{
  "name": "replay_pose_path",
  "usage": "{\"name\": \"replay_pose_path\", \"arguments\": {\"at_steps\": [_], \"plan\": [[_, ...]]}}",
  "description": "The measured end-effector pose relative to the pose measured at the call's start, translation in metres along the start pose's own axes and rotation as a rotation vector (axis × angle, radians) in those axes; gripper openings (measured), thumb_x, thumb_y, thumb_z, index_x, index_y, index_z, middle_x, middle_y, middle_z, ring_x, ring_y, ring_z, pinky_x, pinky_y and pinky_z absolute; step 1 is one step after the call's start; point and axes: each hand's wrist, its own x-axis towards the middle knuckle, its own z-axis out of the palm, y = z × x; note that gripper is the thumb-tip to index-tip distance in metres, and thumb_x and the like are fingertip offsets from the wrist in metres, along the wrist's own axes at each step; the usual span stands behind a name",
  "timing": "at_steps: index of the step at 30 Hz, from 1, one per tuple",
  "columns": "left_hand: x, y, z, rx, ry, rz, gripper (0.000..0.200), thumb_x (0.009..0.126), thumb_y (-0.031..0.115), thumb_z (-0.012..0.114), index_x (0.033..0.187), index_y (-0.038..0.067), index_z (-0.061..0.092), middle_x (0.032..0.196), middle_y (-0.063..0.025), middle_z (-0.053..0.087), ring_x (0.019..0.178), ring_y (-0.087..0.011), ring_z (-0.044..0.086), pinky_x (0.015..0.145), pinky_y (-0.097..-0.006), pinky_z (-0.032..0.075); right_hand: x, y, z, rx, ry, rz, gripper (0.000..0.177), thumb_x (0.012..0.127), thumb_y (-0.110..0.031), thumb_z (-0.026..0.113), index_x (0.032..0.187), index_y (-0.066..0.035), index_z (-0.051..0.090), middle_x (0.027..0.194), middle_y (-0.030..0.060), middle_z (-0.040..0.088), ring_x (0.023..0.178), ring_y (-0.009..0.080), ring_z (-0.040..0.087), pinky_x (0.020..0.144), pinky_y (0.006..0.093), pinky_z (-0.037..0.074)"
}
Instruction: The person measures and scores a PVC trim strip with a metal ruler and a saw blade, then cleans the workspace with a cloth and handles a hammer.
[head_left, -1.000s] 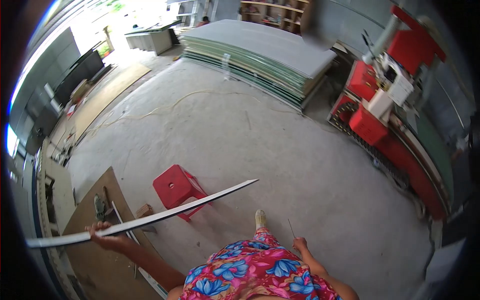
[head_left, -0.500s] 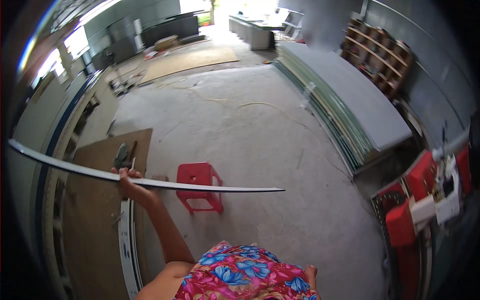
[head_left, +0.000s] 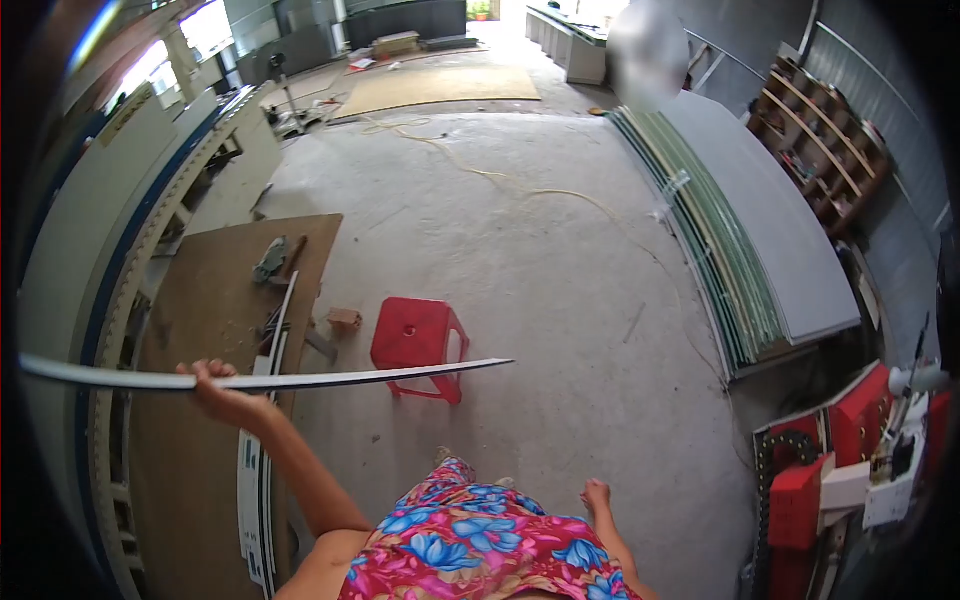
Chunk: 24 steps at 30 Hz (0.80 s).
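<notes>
My left hand [head_left: 222, 392] is wrapped round a long thin white strip [head_left: 340, 379] with a dark lower edge. The strip lies roughly level across the left half of the view, its right end passing over a red plastic stool [head_left: 412, 330]. Beneath my left hand is a brown board table [head_left: 190, 300], with more long white strips [head_left: 252, 500] along its right edge. My right hand [head_left: 596, 493] hangs low beside the floral clothing, its fingers curled, and whether it holds anything is too small to tell.
A tall stack of sheets [head_left: 740, 220] stands on the right, with a wooden shelf [head_left: 820, 140] behind it. Red and white machinery [head_left: 800, 500] is at the lower right. A brick [head_left: 345, 318] and a yellow hose [head_left: 570, 195] lie on the floor.
The view has shifted, and the stool appears slightly higher and further right. My left hand and the strip have moved lower and to the left. More of my right hand shows.
</notes>
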Motion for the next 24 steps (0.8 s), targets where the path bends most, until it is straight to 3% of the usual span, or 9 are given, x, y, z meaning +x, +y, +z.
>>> {"name": "replay_pose_path", "arguments": {"at_steps": [8,13,16,24], "plan": [[0.067,-0.005,-0.035,0.003,0.252,0.056,0.046,0.081,0.021,0.057,0.114,-0.005,0.040,0.076,-0.0048,0.043,0.062,-0.0095,0.041,0.051,-0.0207,0.034,-0.015,-0.071,0.056,-0.244,-0.173,-0.095,0.026,0.078,-0.021,0.047,0.086,-0.002,0.063,0.061,0.0090,0.060,0.052,0.0162,0.059,0.046,0.0302,0.046],[0.115,-0.033,-0.078,-0.049,0.372,0.053,0.026,0.083,0.025,0.056,0.087,0.003,0.045,0.071,-0.0026,0.041,0.054,-0.0088,0.038,0.046,-0.0207,0.030,-0.001,-0.086,0.071,-0.353,-0.246,-0.159,0.026,0.079,-0.024,0.047,0.082,-0.004,0.064,0.060,0.0100,0.061,0.051,0.0160,0.058,0.048,0.0325,0.047],[0.126,-0.042,-0.099,-0.066,0.480,-0.036,0.031,0.081,0.031,0.058,0.075,0.007,0.039,0.063,-0.0016,0.039,0.052,-0.0092,0.037,0.046,-0.0218,0.031,-0.013,-0.120,0.080,-0.446,-0.277,-0.177,0.024,0.078,-0.021,0.046,0.074,-0.002,0.059,0.061,0.0126,0.061,0.052,0.0192,0.060,0.049,0.0320,0.047],[0.131,-0.072,-0.154,-0.131,0.901,-0.281,0.041,0.071,0.038,0.065,0.080,0.008,0.039,0.069,-0.0038,0.040,0.055,-0.0139,0.039,0.049,-0.0276,0.036,0.068,-0.158,0.112,-0.674,-0.465,-0.544,0.026,0.079,-0.021,0.045,0.076,0.001,0.059,0.060,0.0142,0.061,0.054,0.0203,0.060,0.054,0.0347,0.048]]}}
